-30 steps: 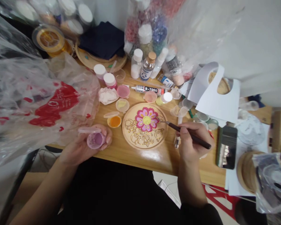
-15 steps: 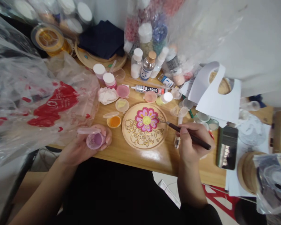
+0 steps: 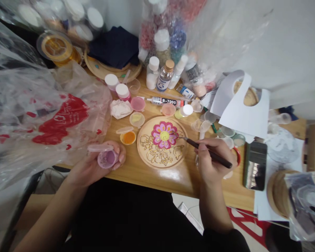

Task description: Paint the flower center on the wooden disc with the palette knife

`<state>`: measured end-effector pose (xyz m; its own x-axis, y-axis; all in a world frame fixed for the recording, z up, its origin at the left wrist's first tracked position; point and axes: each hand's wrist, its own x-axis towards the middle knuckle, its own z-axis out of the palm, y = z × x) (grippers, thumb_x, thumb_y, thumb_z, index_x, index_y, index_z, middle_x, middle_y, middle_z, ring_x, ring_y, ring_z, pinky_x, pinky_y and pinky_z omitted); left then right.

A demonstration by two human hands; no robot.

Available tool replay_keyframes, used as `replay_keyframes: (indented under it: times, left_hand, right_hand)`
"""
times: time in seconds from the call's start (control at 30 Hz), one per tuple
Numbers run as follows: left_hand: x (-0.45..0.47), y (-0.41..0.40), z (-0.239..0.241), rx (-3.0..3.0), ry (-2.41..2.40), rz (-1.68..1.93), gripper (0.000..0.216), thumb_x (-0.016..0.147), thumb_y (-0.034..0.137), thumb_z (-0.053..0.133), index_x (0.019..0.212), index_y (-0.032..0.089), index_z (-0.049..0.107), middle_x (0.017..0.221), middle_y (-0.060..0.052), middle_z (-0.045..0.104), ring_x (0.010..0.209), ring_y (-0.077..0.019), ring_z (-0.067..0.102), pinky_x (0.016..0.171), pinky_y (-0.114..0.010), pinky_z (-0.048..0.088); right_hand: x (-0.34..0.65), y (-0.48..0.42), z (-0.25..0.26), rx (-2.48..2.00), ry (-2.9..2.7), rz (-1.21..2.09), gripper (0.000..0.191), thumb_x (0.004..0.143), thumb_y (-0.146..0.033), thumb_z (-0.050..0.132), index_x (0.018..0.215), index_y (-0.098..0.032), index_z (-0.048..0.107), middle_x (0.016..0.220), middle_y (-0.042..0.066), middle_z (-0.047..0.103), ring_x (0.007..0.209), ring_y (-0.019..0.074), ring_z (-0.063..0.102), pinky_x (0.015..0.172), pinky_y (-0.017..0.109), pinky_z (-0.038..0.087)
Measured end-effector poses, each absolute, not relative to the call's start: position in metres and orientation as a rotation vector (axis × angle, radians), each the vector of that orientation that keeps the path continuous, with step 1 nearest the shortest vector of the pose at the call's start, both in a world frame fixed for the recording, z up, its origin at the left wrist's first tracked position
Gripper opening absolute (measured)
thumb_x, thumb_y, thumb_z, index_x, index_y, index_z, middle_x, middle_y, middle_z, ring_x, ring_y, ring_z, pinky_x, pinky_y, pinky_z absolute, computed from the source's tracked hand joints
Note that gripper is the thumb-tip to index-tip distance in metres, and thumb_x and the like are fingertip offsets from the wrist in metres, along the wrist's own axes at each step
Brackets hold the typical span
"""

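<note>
My left hand (image 3: 94, 164) is closed around a small clear cup of purple paste (image 3: 106, 158), its lid flipped open, near the table's front edge. In my right hand (image 3: 212, 159) is a thin tool with a dark handle (image 3: 217, 158), gripped like a pen. Its metal tip is over the right petals of a pink and purple flower (image 3: 164, 135) with a yellow centre. That flower is on a round wooden plate (image 3: 144, 159), along with gold wire outlines of leaves and smaller shapes. An open cup of orange paste (image 3: 128, 137) stands left of the plate.
Behind the plate are a B-7000 glue tube (image 3: 168, 101), a cork-topped bottle (image 3: 165, 76) and pink paste cups (image 3: 138, 104). A phone (image 3: 255, 166) lies at the right, near a white paper bag (image 3: 225, 105). A plastic bag (image 3: 60, 119) covers the left side.
The tool's tip has moved slightly left and down, farther over the flower's right petals, with my right hand. My left hand keeps the cup in nearly the same place.
</note>
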<state>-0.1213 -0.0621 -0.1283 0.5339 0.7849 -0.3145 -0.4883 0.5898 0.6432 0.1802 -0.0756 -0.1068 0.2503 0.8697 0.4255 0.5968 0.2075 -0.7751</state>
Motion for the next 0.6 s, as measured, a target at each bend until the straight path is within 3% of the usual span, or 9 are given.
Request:
replay_keyframes:
  times: [0.6]
  left_hand:
    - [-0.1191, -0.0606, -0.1242, 0.528, 0.678, 0.799, 0.037, 0.081, 0.056, 0.075, 0.088, 0.02, 0.078, 0.074, -0.002, 0.064, 0.057, -0.0098, 0.053, 0.056, -0.02, 0.042]
  right_hand:
    - [0.181, -0.0755, -0.106, -1.469, -1.415, 0.323, 0.013, 0.082, -0.012, 0.063, 0.079, -0.023, 0.07, 0.067, -0.005, 0.068, 0.052, 0.009, 0.061, 0.048, 0.022, 0.043]
